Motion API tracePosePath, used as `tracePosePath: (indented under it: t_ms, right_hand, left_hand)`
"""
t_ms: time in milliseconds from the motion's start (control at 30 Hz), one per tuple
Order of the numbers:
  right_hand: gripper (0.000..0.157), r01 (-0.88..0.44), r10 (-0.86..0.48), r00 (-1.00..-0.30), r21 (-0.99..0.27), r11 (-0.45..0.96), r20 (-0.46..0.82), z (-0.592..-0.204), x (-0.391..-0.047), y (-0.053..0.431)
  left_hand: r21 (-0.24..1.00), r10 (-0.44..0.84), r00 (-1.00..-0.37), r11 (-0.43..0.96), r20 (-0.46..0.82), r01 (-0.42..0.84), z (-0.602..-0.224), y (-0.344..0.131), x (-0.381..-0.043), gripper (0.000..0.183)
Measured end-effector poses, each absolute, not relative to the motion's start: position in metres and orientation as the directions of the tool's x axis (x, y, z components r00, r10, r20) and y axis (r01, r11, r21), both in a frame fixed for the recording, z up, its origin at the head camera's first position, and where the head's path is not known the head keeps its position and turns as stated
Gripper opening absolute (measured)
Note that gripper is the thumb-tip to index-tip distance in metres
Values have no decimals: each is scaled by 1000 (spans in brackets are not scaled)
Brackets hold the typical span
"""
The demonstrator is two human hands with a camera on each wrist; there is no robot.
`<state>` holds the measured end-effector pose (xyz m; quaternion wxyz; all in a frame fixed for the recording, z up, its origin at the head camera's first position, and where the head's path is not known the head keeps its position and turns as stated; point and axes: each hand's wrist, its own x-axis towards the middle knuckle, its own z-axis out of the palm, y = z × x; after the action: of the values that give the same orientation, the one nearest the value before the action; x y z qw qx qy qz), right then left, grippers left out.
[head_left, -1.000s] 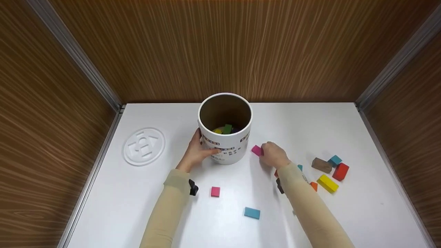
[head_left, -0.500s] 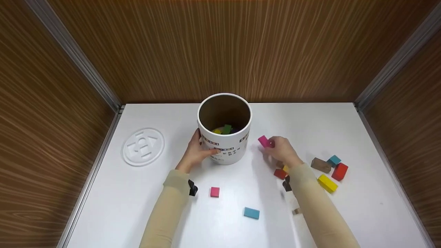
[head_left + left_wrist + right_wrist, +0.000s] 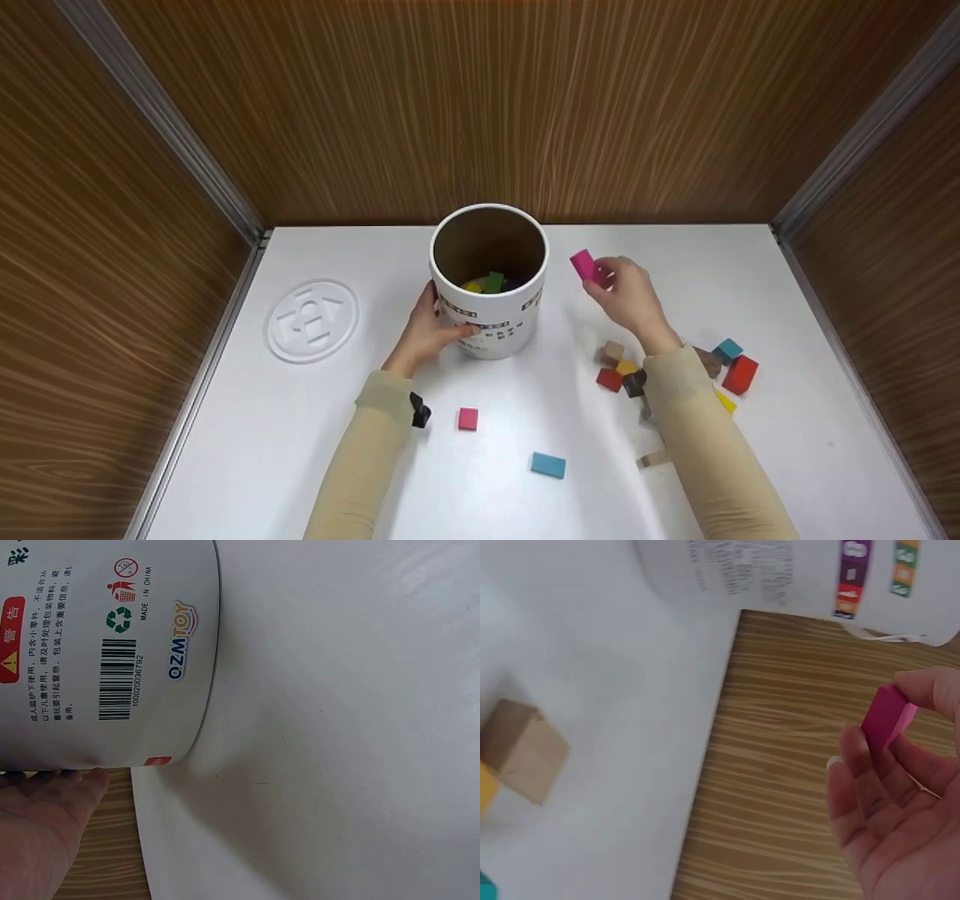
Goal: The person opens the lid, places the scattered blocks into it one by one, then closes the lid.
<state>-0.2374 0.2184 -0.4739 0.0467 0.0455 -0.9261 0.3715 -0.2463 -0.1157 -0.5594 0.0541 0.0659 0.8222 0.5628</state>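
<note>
A tall white printed bucket (image 3: pixel 491 319) stands upright at the back middle of the table in the head view, with green and yellow blocks low inside it. My left hand (image 3: pixel 427 334) grips its left side, thumb across the front and fingers round behind. In the left wrist view those fingers (image 3: pixel 75 787) lie along the bucket's wall (image 3: pixel 112 637). My right hand (image 3: pixel 626 292) pinches a magenta block (image 3: pixel 583 265) between thumb and fingers, raised to the right of the bucket. The right wrist view shows the same magenta block (image 3: pixel 885 716) at the fingertips.
A round white lid (image 3: pixel 312 321) lies at the left. A pink block (image 3: pixel 468 419) and a blue block (image 3: pixel 548 465) sit in front. Several loose blocks, among them a red one (image 3: pixel 741 374) and a tan one (image 3: pixel 613 352), lie at the right. Wood-grain walls enclose the table.
My right hand has lifted the magenta block off the table, moving up and a little to the right. My left hand and the bucket have stayed in place.
</note>
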Motion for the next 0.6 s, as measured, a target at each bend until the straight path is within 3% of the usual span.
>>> tracePosePath:
  t_ms: [267,600]
  right_hand:
    - [36,-279,-63,-945,-690,668,320,-439,-227,199]
    - [39,-359,-139,-922,-668,652,360,-408,-228,163]
  left_hand:
    - [935,164,-986,353,-27,33,-559,-116,-245,127]
    - [926,157,-987,378,-41,22,-558,-116,-246,126]
